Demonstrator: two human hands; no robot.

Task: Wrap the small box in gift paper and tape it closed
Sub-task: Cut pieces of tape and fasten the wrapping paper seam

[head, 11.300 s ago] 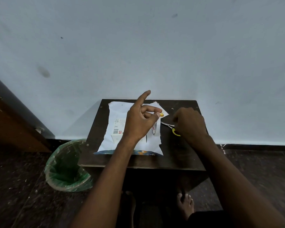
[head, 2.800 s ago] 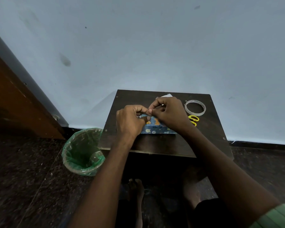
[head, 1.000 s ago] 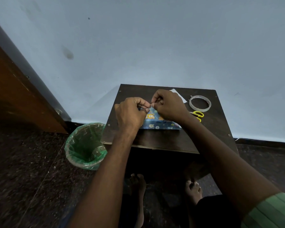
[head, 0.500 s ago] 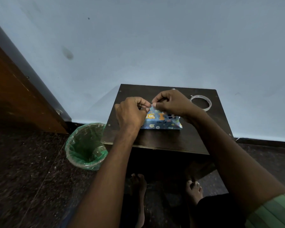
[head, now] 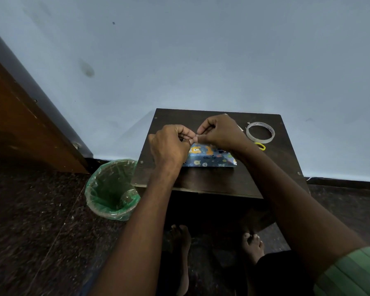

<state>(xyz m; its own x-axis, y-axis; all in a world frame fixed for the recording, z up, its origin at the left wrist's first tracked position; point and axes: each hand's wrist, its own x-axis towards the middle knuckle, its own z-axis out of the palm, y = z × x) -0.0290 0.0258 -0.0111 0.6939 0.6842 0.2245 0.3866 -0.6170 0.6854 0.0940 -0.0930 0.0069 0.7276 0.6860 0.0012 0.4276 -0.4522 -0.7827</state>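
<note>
On the small dark brown wooden desk [head: 203,180] lies the small box wrapped in blue gift paper printed with orange and white cartoon animals [head: 209,157], flat near the middle of the top. Both hands meet just above its far left corner: the left hand [head: 169,146] is curled closed, fingertips pinched together, and the right hand [head: 220,133] is likewise closed in a pinch, the two pinches touching. What they pinch is too small to tell. To the right, apart from the box, a ring-shaped roll of clear tape [head: 260,133] lies flat, and just beside it the yellow handle of a pair of scissors [head: 260,146] shows past the right wrist. A round bin lined with green plastic [head: 112,189] stands on the floor left of the desk.
</note>
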